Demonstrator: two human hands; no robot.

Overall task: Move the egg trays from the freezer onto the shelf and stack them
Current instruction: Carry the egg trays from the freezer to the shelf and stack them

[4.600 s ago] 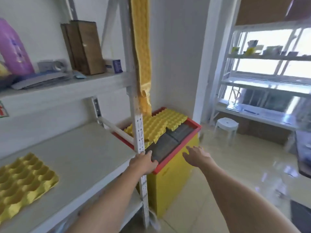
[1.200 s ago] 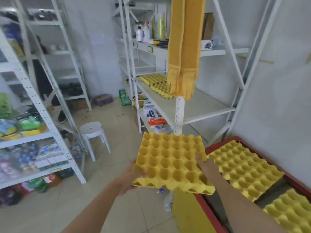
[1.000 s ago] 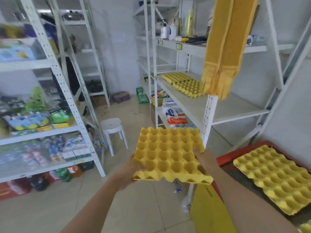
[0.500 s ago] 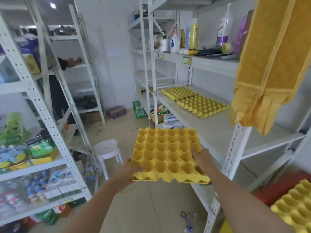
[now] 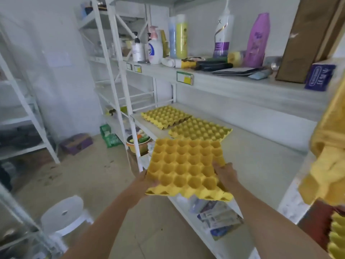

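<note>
I hold a yellow egg tray [image 5: 186, 167] flat between both hands, over the front edge of the white shelf [image 5: 261, 161]. My left hand [image 5: 146, 181] grips its left side and my right hand [image 5: 225, 173] grips its right side. Two more yellow egg trays lie side by side on the shelf beyond it: the near shelf tray [image 5: 200, 128] and the far shelf tray [image 5: 165, 115]. At the bottom right corner, a sliver of the red-rimmed freezer [image 5: 317, 219] shows with another yellow tray [image 5: 337, 234] on it.
A yellow cloth [image 5: 328, 152] hangs from the shelf post at the right. Bottles and boxes [image 5: 224, 40] crowd the upper shelf. A white stool [image 5: 63, 214] stands on the floor at lower left, with white racks [image 5: 24, 113] along the left.
I lifted a tray off the freezer and turned left with it. Over the last second the view swung onto the shelf and the held tray moved over the shelf's front edge.
</note>
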